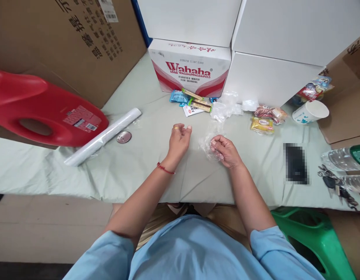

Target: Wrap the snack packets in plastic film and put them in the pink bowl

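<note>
My right hand (227, 151) pinches a crumpled piece of clear plastic film (208, 144) above the cloth-covered table. My left hand (180, 140) is a short way to the left, apart from the film. Its fingers are loosely bent with the thumb held off them, and nothing shows in it. Beyond my hands lies more crumpled clear plastic (223, 111), beside small snack packets (199, 104) in blue, green and white. To the left a long white roll (104, 137) in clear wrapping slants across the cloth, with a round metal lid-like disc (123, 137) near it.
A Wahaha water carton (194, 72) and white boxes (273, 76) wall off the back. A red jug (48, 111) stands left. On the right are yellow and red packets (262, 125), a paper cup (310, 112), a blurred-out dark object (295, 164), keys (337, 186) and bottles (340, 158).
</note>
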Tool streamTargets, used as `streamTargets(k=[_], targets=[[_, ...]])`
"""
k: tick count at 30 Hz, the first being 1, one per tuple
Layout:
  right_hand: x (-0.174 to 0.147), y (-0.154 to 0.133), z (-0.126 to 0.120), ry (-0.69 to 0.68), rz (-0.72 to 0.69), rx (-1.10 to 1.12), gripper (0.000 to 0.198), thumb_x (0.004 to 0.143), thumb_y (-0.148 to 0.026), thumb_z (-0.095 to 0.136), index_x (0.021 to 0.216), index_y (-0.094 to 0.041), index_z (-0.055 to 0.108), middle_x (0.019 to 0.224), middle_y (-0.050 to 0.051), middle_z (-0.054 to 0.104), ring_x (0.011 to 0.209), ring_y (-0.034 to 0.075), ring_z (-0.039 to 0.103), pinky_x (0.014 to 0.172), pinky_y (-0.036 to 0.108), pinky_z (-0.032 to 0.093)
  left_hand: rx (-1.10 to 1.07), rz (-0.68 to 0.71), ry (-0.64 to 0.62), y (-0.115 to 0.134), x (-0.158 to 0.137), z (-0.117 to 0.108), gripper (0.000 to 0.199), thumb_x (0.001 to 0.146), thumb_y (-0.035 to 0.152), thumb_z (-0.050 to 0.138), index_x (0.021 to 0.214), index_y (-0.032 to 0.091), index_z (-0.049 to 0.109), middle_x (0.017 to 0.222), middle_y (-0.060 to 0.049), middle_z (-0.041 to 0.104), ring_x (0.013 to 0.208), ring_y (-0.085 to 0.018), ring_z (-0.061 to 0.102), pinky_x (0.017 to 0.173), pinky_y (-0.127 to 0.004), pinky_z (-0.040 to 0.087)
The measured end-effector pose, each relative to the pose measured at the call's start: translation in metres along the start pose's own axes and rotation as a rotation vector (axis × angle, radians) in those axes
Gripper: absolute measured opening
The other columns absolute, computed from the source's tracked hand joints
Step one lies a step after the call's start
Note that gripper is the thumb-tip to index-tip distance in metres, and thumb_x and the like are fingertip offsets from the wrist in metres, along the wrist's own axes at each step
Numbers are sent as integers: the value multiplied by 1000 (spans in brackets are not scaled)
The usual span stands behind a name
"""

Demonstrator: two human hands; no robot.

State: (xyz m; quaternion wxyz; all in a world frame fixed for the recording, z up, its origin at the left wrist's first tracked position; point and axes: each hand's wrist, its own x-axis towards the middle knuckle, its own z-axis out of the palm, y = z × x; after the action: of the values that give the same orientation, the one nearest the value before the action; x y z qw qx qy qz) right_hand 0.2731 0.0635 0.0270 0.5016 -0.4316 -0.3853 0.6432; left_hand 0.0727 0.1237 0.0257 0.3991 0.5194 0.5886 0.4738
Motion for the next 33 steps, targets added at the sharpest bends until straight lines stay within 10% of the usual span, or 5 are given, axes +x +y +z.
streamTargets(k=[9,14,26,33], targets=[[2,6,7,-70,41,-45,47,74,-60,89,84,-23,62,66,-6,61,41,5,31,37,20,20,125,55,-350,28,31,46,45,90,64,71,78,22,59,79,-4,61,76,-22,56,71,-31,39],[2,7,8,-65,29,-69,47,75,-62,87,83,-24,61,66,-5,61,42,6,34,38,21,22,109,-8,-371,15,19,40,29,75,37,86,80,20,63,71,0,60,64,-16,52,61,-28,37],[5,23,11,361,-145,-123,40,77,-58,81,84,-24,61,66,-5,58,48,8,38,44,22,30,-236,-48,368,-39,-14,-48,32,101,53,56,97,26,40,61,12,45,42,-9,42,47,-21,31],[-17,8,19,264,55,-308,38,72,-53,84,77,-22,62,62,-4,59,44,8,40,40,22,27,-83,-93,363,-51,-37,-78,22,105,45,51,96,27,42,59,11,47,42,-13,48,52,-25,35]])
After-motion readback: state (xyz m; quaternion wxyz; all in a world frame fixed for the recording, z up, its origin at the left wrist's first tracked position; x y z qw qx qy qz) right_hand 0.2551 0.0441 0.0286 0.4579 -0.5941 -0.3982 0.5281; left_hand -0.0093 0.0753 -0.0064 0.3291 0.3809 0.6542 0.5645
